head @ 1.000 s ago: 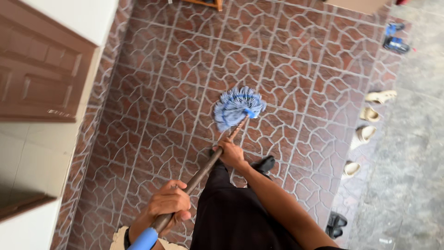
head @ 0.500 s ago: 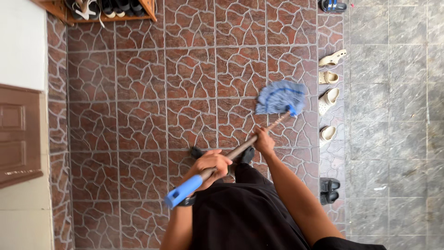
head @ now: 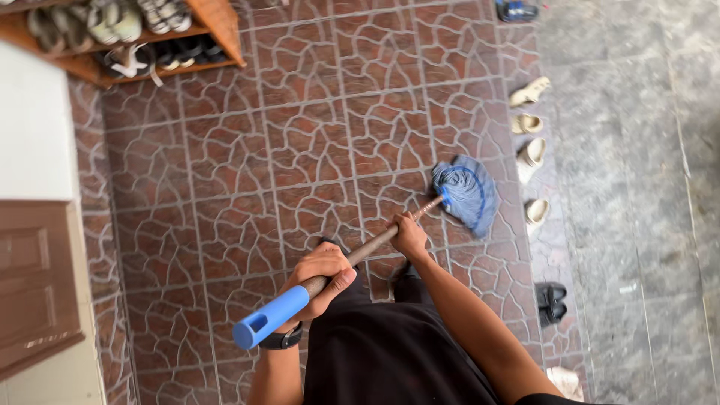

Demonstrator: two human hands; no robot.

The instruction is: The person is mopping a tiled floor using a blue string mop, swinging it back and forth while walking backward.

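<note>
Two hands are holding a mop on the red-brown tiled floor (head: 225, 187).

The left hand (head: 324, 276) is gripping the mop handle (head: 360, 253) near its blue end cap (head: 268, 316), and the right hand (head: 409, 235) is closing around the handle lower down. The blue mop head (head: 466, 193) is lying on the tiles, just beside a row of pale sandals (head: 529, 150).

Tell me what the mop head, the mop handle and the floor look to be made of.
Mop head: blue yarn strands, probably cotton or synthetic, soft and matte.
Mop handle: brown shaft, likely wood or coated metal; its blue end cap looks like smooth plastic.
Floor: reddish-brown tiles with a cracked-stone pattern, apparently ceramic.
</note>
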